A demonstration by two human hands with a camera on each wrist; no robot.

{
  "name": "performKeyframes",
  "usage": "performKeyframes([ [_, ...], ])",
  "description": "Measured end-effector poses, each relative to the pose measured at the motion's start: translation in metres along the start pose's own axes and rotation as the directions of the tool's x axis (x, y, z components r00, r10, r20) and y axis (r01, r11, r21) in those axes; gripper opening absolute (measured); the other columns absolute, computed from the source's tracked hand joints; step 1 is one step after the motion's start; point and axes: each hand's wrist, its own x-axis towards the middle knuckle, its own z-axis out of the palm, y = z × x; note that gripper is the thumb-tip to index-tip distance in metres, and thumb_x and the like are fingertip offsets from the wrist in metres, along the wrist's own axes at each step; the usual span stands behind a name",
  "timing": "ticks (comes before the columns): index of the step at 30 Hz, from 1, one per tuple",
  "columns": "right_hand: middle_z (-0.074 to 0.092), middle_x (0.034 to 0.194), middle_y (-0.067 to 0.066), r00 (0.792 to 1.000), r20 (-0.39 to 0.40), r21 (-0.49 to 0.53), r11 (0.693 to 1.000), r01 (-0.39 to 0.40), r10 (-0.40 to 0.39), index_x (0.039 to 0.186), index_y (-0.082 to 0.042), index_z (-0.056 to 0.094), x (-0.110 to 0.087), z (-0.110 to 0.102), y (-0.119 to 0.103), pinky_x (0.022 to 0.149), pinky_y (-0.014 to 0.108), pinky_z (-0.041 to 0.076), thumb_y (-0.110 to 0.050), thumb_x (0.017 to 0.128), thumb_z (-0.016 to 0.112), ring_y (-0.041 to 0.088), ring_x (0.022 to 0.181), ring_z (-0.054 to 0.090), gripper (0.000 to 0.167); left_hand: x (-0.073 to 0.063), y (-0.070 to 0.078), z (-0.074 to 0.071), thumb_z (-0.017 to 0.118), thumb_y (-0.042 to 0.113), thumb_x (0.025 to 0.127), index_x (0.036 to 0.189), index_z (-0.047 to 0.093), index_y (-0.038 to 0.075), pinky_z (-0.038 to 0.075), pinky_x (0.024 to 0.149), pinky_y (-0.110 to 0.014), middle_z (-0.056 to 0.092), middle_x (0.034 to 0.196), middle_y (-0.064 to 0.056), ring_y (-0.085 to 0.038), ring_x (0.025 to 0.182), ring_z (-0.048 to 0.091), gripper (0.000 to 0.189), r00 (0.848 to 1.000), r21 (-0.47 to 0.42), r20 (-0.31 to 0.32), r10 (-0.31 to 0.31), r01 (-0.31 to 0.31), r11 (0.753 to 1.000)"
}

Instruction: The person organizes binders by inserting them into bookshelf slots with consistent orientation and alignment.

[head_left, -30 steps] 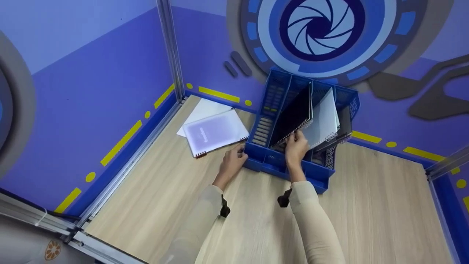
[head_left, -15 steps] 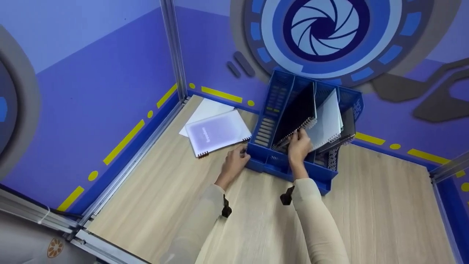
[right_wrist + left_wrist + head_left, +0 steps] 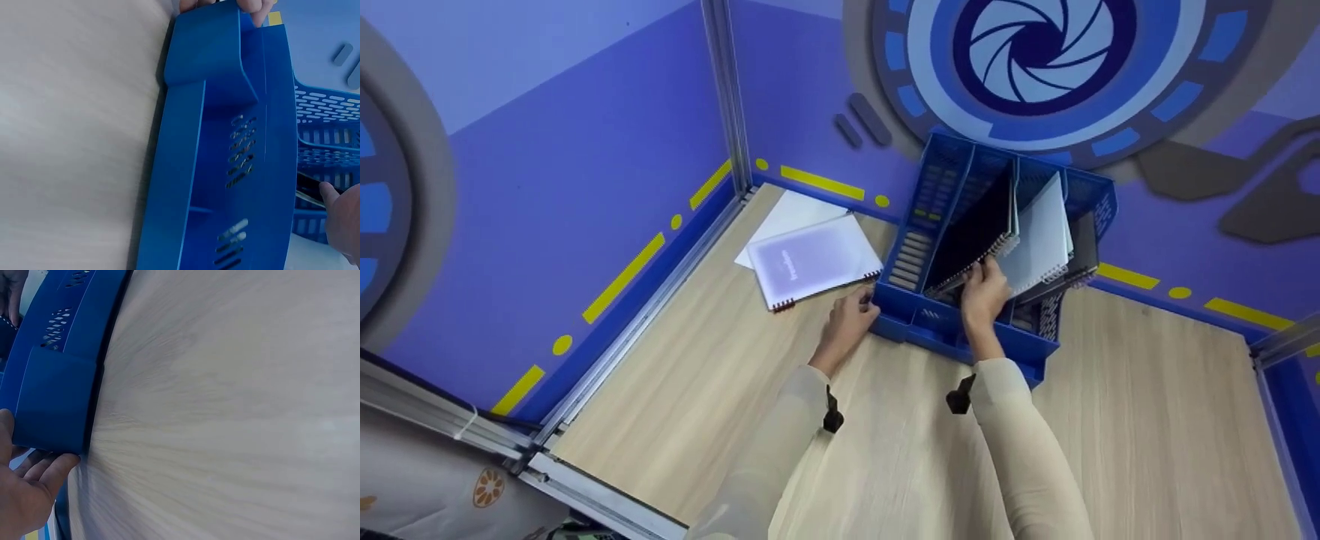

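A blue plastic file organizer (image 3: 926, 319) with upright dividers stands on the table against the back wall. My left hand (image 3: 847, 326) grips its front left corner; in the left wrist view the thumb and fingers lie on either side of that corner (image 3: 56, 402). My right hand (image 3: 985, 296) reaches over the front wall and pinches a black spiral notebook (image 3: 975, 221) by its coil edge. That notebook leans inside a middle compartment. In the right wrist view my right hand (image 3: 344, 219) touches the dark notebook edge, partly cut off by the frame.
A pale spiral notebook (image 3: 1039, 232) and a dark grey one (image 3: 1084, 247) lean in the compartments to the right. Left of the organizer, a purple-covered spiral notebook (image 3: 817, 255) lies over a white sheet or cover (image 3: 795, 210). A metal post (image 3: 727, 97) stands at the corner.
The head view has shifted slightly, so everything sits a little further right and up. Both hands keep their places on the organizer and the black notebook.
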Motion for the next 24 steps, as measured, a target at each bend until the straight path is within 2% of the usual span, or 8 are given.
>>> performKeyframes([
  [3,0.072,0.109,0.025,1.000,0.031,-0.023,1.000,0.006,-0.005,0.124,0.007,0.066,0.000,-0.002,-0.001,0.083,0.043,0.055,-0.003,0.103,0.055,0.036,0.095,0.072,0.026,0.001,-0.001,-0.001,0.065,0.024,0.093,0.126,0.069,0.026,0.054,0.086,-0.046,0.074,0.115,0.005,-0.011,0.105,0.068,0.033,1.000,-0.007,-0.006,-0.006,0.006,1.000],
  [6,0.069,0.122,0.024,0.995,0.090,0.027,0.999,-0.037,0.035,0.136,0.004,0.060,-0.007,-0.004,-0.006,0.087,0.042,0.054,-0.003,0.103,0.054,0.036,0.105,0.069,0.035,0.001,-0.004,-0.004,0.064,0.024,0.093,0.125,0.070,0.026,0.054,0.086,-0.047,0.073,0.114,0.005,-0.011,0.104,0.067,0.033,1.000,-0.013,-0.012,-0.009,0.009,1.000],
  [8,0.064,0.133,0.023,0.982,0.157,0.111,0.987,-0.118,0.100,0.144,0.003,0.053,-0.015,-0.006,-0.012,0.094,0.042,0.053,-0.002,0.104,0.051,0.035,0.116,0.065,0.040,0.002,-0.005,-0.006,0.064,0.025,0.093,0.125,0.070,0.026,0.053,0.086,-0.047,0.073,0.112,0.006,-0.011,0.102,0.067,0.033,1.000,-0.013,-0.016,-0.016,0.016,1.000],
  [11,0.055,0.145,0.022,0.947,0.254,0.248,0.934,-0.259,0.195,0.150,0.000,0.046,-0.030,-0.011,-0.019,0.102,0.040,0.050,0.000,0.105,0.045,0.035,0.129,0.057,0.045,0.002,-0.005,-0.007,0.065,0.024,0.092,0.127,0.070,0.025,0.053,0.084,-0.047,0.073,0.109,0.006,-0.013,0.098,0.066,0.035,0.999,-0.012,-0.019,-0.027,0.027,1.000],
  [13,0.051,0.148,0.023,0.927,0.298,0.311,0.895,-0.319,0.227,0.151,0.001,0.044,-0.041,-0.014,-0.022,0.106,0.041,0.047,0.001,0.105,0.042,0.037,0.133,0.053,0.046,0.002,-0.004,-0.007,0.065,0.023,0.092,0.129,0.069,0.025,0.053,0.083,-0.046,0.073,0.110,0.006,-0.013,0.098,0.066,0.037,1.000,-0.016,-0.016,-0.026,0.026,1.000],
  [16,0.050,0.148,0.025,0.917,0.333,0.361,0.869,-0.338,0.218,0.148,0.004,0.046,-0.056,-0.017,-0.023,0.107,0.044,0.045,0.002,0.105,0.041,0.039,0.133,0.052,0.044,0.003,-0.001,-0.004,0.065,0.023,0.091,0.129,0.069,0.024,0.053,0.083,-0.047,0.073,0.111,0.005,-0.014,0.098,0.066,0.038,1.000,-0.018,-0.007,-0.013,0.013,1.000],
  [21,0.053,0.143,0.029,0.904,0.383,0.382,0.859,-0.342,0.190,0.142,0.010,0.050,-0.081,-0.019,-0.021,0.107,0.049,0.044,0.006,0.103,0.040,0.042,0.130,0.054,0.040,0.003,0.004,-0.001,0.064,0.017,0.092,0.127,0.069,0.018,0.054,0.087,-0.044,0.073,0.114,0.000,-0.014,0.102,0.067,0.035,1.000,-0.025,0.019,0.014,-0.014,1.000],
  [24,0.054,0.141,0.031,0.898,0.405,0.393,0.855,-0.339,0.170,0.139,0.011,0.053,-0.094,-0.019,-0.021,0.106,0.052,0.044,0.007,0.103,0.040,0.044,0.129,0.055,0.038,0.006,0.009,-0.003,0.062,0.011,0.094,0.130,0.067,0.010,0.054,0.091,-0.040,0.071,0.121,-0.007,-0.017,0.107,0.067,0.037,0.997,-0.063,0.050,0.062,-0.059,0.996],
])
